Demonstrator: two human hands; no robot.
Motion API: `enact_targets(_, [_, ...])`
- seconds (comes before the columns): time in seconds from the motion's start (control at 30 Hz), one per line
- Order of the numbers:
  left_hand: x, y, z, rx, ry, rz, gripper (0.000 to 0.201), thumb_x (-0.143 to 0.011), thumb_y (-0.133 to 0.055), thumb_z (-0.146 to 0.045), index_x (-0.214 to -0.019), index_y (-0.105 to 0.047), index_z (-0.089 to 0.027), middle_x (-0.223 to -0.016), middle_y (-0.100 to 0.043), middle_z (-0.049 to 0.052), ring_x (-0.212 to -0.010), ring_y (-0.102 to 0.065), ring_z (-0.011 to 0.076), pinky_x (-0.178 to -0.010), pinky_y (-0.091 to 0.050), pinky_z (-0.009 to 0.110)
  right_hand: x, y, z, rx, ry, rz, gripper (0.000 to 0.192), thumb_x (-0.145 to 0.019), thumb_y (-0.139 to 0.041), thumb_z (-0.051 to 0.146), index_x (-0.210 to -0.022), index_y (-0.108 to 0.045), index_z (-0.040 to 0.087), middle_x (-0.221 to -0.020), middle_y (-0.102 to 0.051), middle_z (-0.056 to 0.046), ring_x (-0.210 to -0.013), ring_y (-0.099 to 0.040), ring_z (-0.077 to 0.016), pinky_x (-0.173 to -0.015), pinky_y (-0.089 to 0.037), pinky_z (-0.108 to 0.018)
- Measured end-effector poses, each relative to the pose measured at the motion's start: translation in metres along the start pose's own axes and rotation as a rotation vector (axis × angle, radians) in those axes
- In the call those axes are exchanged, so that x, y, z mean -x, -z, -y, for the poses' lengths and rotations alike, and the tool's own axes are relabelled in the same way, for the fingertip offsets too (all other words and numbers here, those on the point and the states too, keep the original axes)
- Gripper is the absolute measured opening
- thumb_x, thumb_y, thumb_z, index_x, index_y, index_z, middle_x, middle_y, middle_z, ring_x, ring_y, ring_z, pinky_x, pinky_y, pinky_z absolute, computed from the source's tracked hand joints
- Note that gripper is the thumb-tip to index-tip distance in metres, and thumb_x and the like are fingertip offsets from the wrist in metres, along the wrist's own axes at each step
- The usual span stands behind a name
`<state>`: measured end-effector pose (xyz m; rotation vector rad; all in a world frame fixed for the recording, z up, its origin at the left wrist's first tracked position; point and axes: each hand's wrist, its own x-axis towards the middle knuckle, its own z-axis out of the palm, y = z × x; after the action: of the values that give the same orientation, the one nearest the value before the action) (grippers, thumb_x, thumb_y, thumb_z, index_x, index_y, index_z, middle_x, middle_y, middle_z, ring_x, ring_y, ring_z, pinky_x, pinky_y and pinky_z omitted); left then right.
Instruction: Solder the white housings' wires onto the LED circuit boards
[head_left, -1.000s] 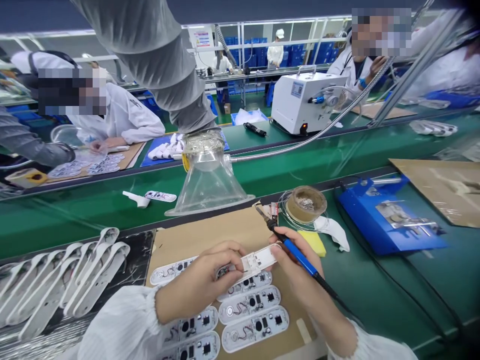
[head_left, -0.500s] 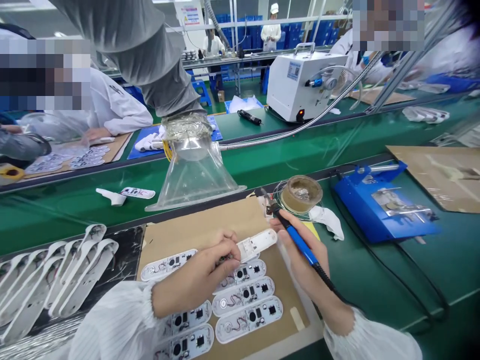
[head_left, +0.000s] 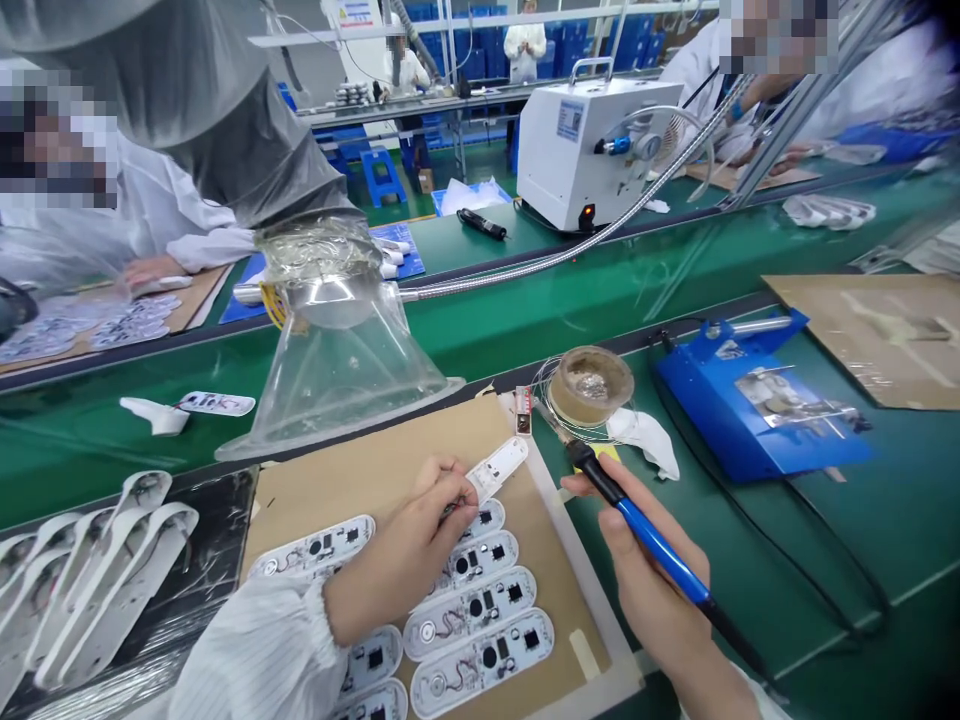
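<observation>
My left hand is closed over the near end of a slim white plastic piece with rounded ends. The fingertips pinch there, and they hide whatever lies between them. Below that hand, several oval white circuit-board panels with black parts and red wires lie in rows on a cardboard sheet. My right hand grips a soldering iron by its blue handle. Its tip points up and left, close to a solder spool and a small red-and-white block, without clearly touching either.
A clear fume hood hangs at the cardboard's far edge. To the right stands a blue iron stand, with a cable across the green bench. Curved white housings are piled at left. Beyond sit a white machine and co-workers.
The soldering iron has moved right and back from the small block, its handle turning. My left hand has carried the white piece slightly away from me. The camera view has shifted.
</observation>
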<state>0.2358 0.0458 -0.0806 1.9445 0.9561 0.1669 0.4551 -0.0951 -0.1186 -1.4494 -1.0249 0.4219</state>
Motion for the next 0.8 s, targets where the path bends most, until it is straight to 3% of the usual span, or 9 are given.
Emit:
enact_targets(0.17, [-0.002, 0.000, -0.007, -0.060, 0.000, -0.009, 0.022, -0.108, -0.036, -0.028, -0.094, -0.052, -0.023, -0.124, -0.046, 0.006, -0.092, -0.055, 0.0187, -0.082, -0.047, 0.038, -0.004, -0.009, 0.009, -0.030, 0.054, 0.050, 0.043, -0.108, -0.061, 0.024, -0.148, -0.063, 0.041, -0.119, -0.082, 0.003, -0.107, -0.080, -0.0182, -0.093, -0.068, -0.029])
enact_targets(0.33, [-0.003, -0.009, -0.009, -0.172, -0.072, -0.101, 0.021, -0.109, -0.037, -0.023, -0.096, -0.053, -0.022, -0.126, -0.049, 0.008, -0.086, -0.056, 0.0176, -0.081, -0.052, 0.039, 0.000, -0.005, 0.005, -0.006, 0.048, 0.026, 0.043, -0.107, -0.063, 0.026, -0.149, -0.063, 0.036, -0.120, -0.081, -0.003, -0.113, -0.078, -0.0238, -0.098, -0.068, -0.039])
enact_targets(0.5, [-0.003, -0.025, -0.001, -0.423, -0.129, -0.204, 0.021, -0.108, -0.040, -0.020, -0.099, -0.059, -0.022, -0.139, -0.050, 0.011, -0.097, -0.061, 0.0252, -0.087, -0.055, 0.050, 0.005, 0.001, -0.005, 0.012, 0.005, -0.029, 0.032, -0.104, -0.068, 0.029, -0.135, -0.073, 0.034, -0.128, -0.076, -0.006, -0.113, -0.076, -0.0260, -0.098, -0.065, -0.041])
enact_targets(0.63, [-0.003, -0.032, 0.003, -0.551, -0.183, -0.244, 0.023, -0.108, -0.040, -0.017, -0.098, -0.059, -0.021, -0.147, -0.050, 0.014, -0.105, -0.063, 0.0291, -0.088, -0.057, 0.052, 0.006, 0.002, -0.010, -0.014, -0.005, -0.052, 0.021, -0.101, -0.071, 0.027, -0.121, -0.078, 0.031, -0.108, -0.080, -0.005, -0.100, -0.077, -0.0241, -0.093, -0.065, -0.039])
enact_targets(0.8, [-0.005, -0.034, 0.003, -0.631, -0.211, -0.261, 0.021, -0.109, -0.041, -0.016, -0.097, -0.057, -0.021, -0.145, -0.053, 0.016, -0.107, -0.064, 0.0291, -0.087, -0.057, 0.052, 0.006, 0.003, -0.014, -0.157, -0.091, -0.106, 0.013, -0.101, -0.070, 0.031, -0.109, -0.080, 0.027, -0.090, -0.077, -0.004, -0.077, -0.074, -0.0200, -0.070, -0.065, -0.030])
